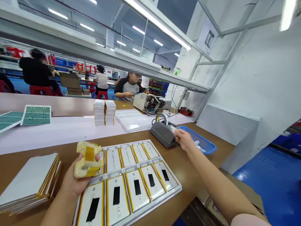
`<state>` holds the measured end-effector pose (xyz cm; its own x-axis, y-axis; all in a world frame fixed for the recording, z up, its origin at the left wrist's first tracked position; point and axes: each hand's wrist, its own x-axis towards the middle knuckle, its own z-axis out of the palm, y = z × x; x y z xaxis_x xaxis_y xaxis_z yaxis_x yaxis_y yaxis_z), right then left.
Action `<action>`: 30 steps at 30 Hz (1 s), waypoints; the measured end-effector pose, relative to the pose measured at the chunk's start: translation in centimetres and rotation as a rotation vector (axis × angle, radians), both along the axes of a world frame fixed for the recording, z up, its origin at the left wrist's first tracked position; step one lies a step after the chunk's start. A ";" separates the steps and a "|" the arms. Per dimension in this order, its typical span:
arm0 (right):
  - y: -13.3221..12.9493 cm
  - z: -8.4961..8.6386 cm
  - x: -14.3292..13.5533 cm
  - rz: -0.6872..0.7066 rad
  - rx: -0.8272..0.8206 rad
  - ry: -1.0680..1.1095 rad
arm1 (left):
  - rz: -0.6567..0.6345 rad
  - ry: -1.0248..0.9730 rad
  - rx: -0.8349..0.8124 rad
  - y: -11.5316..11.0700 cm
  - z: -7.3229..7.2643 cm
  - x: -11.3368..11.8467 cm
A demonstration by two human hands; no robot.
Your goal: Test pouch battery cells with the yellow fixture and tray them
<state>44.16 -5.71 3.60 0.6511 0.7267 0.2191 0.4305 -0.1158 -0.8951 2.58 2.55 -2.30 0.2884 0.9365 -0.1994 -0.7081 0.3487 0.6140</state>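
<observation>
My left hand (75, 179) grips a yellowish block with amber tape on it (88, 159), held just above the near-left part of a white tray (162, 196). The tray holds two rows of flat white battery cells with yellow edges (137, 186). My right hand (183, 139) reaches forward to a grey tape dispenser (163, 133) and pinches a small pale piece at its front edge. A roll of tape (162, 117) sits on top of the dispenser.
A stack of flat cells (28, 182) lies at the left. Behind are two white stacks (104, 112), an empty white tray (133, 121), green panels (36, 114), a blue tray (202, 142) and a small machine (148, 103). Other people sit at far benches.
</observation>
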 end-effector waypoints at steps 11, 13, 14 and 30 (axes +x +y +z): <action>-3.9 2.2 9.6 -0.398 -0.348 -0.402 | 0.021 0.066 0.015 -0.4 0.7 0.0; -3.6 1.0 6.0 -0.018 -0.330 -0.579 | 0.000 0.058 0.025 -0.5 0.8 0.0; -3.7 0.4 4.0 0.187 -0.354 -0.665 | -0.009 0.050 0.030 -0.6 0.8 0.1; -6.4 -3.9 -5.5 0.491 -0.736 -1.044 | 0.031 0.132 -0.006 -1.4 1.5 1.0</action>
